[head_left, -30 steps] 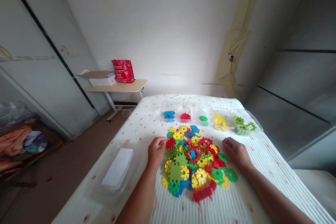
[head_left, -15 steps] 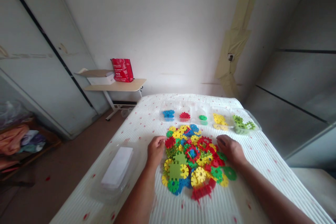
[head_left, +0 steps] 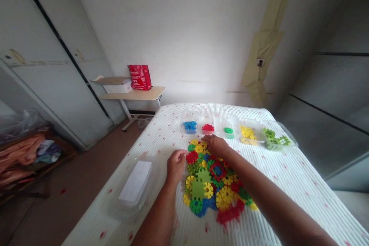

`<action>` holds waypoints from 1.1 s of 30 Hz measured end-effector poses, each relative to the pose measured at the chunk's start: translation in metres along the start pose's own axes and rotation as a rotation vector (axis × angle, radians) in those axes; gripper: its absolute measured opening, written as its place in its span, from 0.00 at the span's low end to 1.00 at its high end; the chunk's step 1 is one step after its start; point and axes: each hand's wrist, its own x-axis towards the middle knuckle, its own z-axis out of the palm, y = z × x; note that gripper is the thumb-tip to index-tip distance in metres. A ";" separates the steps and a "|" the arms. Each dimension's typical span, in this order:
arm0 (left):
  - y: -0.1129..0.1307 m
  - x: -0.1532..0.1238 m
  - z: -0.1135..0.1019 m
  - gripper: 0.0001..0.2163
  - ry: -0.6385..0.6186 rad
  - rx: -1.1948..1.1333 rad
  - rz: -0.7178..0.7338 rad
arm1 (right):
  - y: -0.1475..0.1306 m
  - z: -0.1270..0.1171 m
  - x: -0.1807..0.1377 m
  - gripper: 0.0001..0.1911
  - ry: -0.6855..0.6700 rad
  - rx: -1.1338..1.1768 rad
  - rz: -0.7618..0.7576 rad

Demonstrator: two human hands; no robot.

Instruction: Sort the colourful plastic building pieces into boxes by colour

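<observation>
- Clock read from the middle of the pile; 12 is the far side, toward the wall.
- Pile of plastic pieces [head_left: 204, 177]: mid-cloth, in front of the person; notched discs and squares in yellow, red, blue and greens, lying over one another. Right forearm crosses above its 2 to 4 o'clock side and hides part of it.
- Right hand [head_left: 216, 146]: at 12, over the pile's far edge, back uppermost, fingers bent down among the pieces. Fingertips partly hidden; cannot tell whether it grips one.
- Left hand [head_left: 176, 164]: between 9 and 10, at the pile's edge, fingers loosely curled, thumb side toward a red piece [head_left: 191, 157] just beside it. Cannot tell if anything is inside the curl.
- Beyond the pile, clear tubs in a row: blue pieces [head_left: 190, 125] at 11, red pieces [head_left: 208, 127] and green pieces [head_left: 228, 130] either side of 12, yellow pieces [head_left: 248, 132] between 1 and 2, light-green pieces [head_left: 271, 137] at 2.
- At 9, past the left hand: a clear container with a white card [head_left: 136, 182] in it.
- Beneath all: ribbed white cloth [head_left: 155, 142], red-specked.
- At 10, well apart: side table [head_left: 138, 95] bearing a red bag [head_left: 140, 77].
</observation>
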 end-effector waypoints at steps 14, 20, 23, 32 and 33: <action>-0.005 0.000 0.001 0.09 -0.020 0.026 0.014 | 0.002 -0.002 0.005 0.17 -0.131 -0.058 0.049; 0.000 0.000 0.000 0.09 -0.012 0.013 -0.002 | 0.004 0.000 0.001 0.19 -0.130 -0.044 0.055; 0.003 0.000 -0.001 0.09 -0.011 0.007 -0.007 | 0.005 0.001 0.002 0.21 -0.128 -0.040 0.056; 0.003 0.000 -0.001 0.09 -0.003 0.001 0.002 | -0.001 -0.007 -0.003 0.17 -0.124 -0.128 0.035; 0.001 0.000 -0.001 0.09 -0.004 0.005 0.010 | -0.003 -0.009 -0.005 0.16 -0.111 -0.147 0.033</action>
